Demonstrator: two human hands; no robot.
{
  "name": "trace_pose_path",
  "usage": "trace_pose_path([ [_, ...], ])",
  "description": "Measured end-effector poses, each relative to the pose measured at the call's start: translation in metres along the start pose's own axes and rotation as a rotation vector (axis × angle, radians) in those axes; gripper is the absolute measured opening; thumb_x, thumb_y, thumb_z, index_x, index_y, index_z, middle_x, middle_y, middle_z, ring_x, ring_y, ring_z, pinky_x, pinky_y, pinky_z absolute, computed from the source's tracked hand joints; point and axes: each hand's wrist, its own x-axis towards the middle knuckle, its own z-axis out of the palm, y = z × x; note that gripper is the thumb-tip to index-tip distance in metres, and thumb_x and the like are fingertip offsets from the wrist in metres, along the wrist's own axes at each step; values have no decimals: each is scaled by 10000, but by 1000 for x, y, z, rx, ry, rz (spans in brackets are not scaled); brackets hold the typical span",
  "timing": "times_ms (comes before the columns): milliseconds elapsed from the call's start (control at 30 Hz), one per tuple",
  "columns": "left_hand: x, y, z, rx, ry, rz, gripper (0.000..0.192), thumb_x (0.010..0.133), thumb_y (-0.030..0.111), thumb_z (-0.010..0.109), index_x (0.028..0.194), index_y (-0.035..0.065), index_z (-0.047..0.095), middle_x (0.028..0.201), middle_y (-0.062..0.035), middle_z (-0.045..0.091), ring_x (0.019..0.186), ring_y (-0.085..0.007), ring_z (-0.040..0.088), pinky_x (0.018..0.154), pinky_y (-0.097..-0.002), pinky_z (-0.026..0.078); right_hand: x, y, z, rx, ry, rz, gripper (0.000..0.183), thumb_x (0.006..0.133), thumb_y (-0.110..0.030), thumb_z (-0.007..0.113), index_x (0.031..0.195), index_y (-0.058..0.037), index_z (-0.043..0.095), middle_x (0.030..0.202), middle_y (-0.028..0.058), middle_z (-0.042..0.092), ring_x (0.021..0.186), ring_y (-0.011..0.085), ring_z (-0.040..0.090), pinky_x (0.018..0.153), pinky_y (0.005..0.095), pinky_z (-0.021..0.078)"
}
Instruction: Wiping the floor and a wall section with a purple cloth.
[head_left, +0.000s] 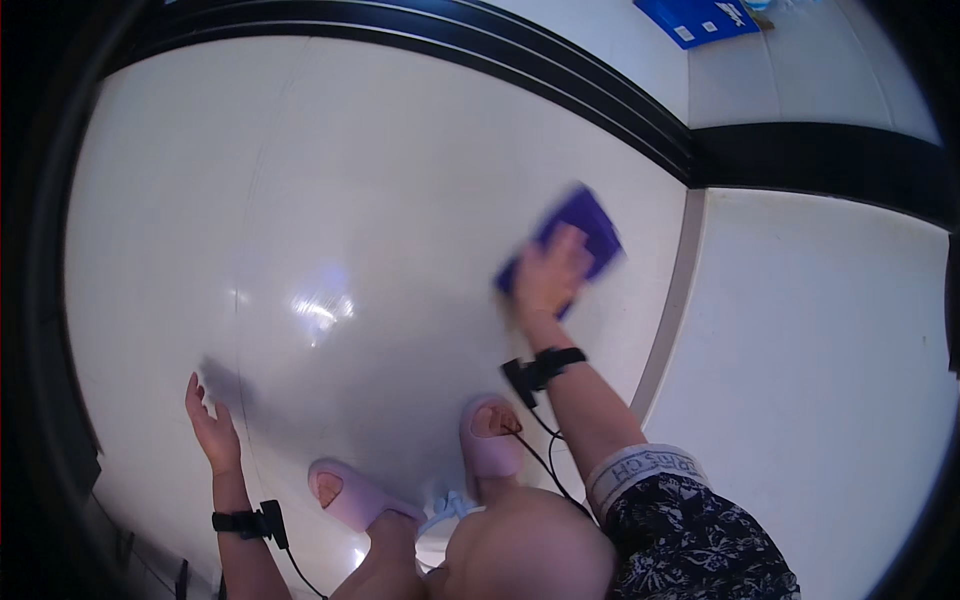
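My right hand (553, 271) lies with its palm down on a folded purple cloth (592, 217), and both are blurred. The cloth rests on a glossy white floor (405, 187), its corners showing around my fingers. Over at the left, my left hand (214, 431) is raised off the floor, holding nothing, with the thumb apart from the fingers and its shadow beside it.
Black rails (525, 82) bound the floor at the top. A grey strip (667, 300) separates it from a white surface (817, 322) on the right. A blue package (701, 22) lies beyond the rails. Pink slippers (491, 442) cover my feet; cables trail from both wrist straps (559, 364).
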Motion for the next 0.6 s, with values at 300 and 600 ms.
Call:
trace_pose_path([
  [300, 10, 31, 2, -109, 78, 90, 561, 864, -28, 440, 1398, 89, 313, 1421, -98, 350, 1251, -264, 408, 1019, -422, 329, -116, -128, 1, 432, -512, -1536, 613, 716, -400, 617, 1293, -224, 508, 1421, -11, 381, 1354, 277, 258, 1068, 625, 142],
  [600, 5, 30, -2, -186, 76, 82, 548, 874, -9, 421, 1402, 92, 312, 1420, -106, 356, 1247, -268, 411, 1001, -406, 345, 104, 26, -29, 168, 114, -558, 572, 679, -210, 603, 1234, -100, 522, 1317, 145, 475, 1239, 331, 398, 1048, 452, 283],
])
